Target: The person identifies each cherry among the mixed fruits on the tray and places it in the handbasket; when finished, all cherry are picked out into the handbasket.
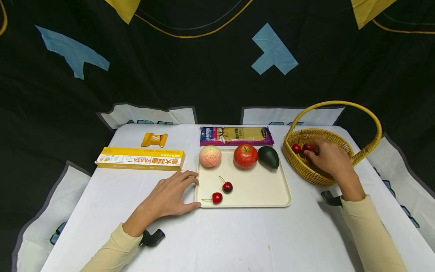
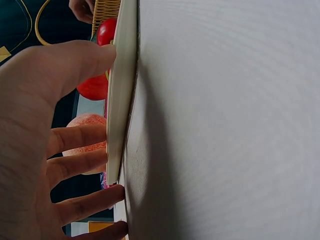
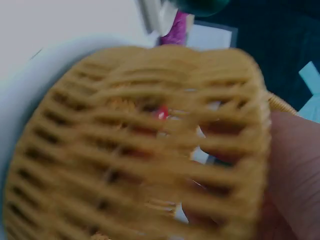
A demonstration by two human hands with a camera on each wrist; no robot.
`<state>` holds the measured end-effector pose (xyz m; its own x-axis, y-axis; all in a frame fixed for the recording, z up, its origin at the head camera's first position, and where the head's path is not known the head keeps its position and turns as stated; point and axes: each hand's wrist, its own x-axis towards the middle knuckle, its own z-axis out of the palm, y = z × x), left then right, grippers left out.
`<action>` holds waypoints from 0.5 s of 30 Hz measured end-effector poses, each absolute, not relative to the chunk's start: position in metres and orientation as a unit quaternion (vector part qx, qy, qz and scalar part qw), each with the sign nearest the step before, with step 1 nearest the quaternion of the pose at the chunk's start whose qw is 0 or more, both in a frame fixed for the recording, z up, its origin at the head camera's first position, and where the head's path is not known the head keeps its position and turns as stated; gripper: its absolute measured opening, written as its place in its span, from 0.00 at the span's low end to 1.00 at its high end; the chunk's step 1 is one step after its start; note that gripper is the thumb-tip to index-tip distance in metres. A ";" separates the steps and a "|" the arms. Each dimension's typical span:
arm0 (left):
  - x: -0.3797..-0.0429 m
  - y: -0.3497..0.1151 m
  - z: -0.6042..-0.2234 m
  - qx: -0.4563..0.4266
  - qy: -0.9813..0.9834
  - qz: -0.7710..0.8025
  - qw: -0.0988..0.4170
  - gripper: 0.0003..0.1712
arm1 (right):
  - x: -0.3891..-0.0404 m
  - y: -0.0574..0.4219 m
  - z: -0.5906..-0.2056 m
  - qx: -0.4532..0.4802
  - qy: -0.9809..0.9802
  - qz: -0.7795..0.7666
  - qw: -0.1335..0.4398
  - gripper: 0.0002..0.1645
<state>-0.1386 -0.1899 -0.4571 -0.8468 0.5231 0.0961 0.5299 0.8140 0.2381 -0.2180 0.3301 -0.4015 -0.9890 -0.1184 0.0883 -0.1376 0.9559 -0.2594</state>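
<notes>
My left hand [image 1: 171, 194] rests at the left side of a cream tray [image 1: 261, 192], thumb and fingers spread, fingertips right at its rim. On the tray lie a cherry [image 1: 227, 187] and a second cherry [image 1: 217, 198], both with stems, behind them a peach [image 1: 210, 156], a red apple [image 1: 245, 156] and a dark green avocado [image 1: 268, 157]. My right hand [image 1: 331, 158] reaches into a wicker basket [image 1: 309, 175], its fingertips around a cherry [image 1: 307, 147]; I cannot tell whether they pinch it. Another cherry [image 1: 296, 148] sits beside it. The basket weave hides most of these fingers in the right wrist view.
A yellow and white pasta box [image 1: 141, 158] lies left of the tray, with a small yellow wrapped packet [image 1: 154, 139] behind it. Behind the tray lies a purple-edged noodle packet [image 1: 236, 136]. The basket's tall handle [image 1: 340, 102] arches over its opening.
</notes>
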 end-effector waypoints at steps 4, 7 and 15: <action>-0.138 -0.190 -0.457 -0.275 -0.953 -0.129 0.015 0.34 | -0.214 0.314 -0.393 0.065 -0.987 0.135 0.056 0.25; -0.138 -0.190 -0.457 -0.276 -0.952 -0.130 0.015 0.34 | -0.211 0.301 -0.386 0.076 -0.984 0.142 0.073 0.24; -0.139 -0.189 -0.457 -0.276 -0.953 -0.128 0.011 0.34 | -0.201 0.266 -0.375 0.133 -0.966 0.182 0.124 0.17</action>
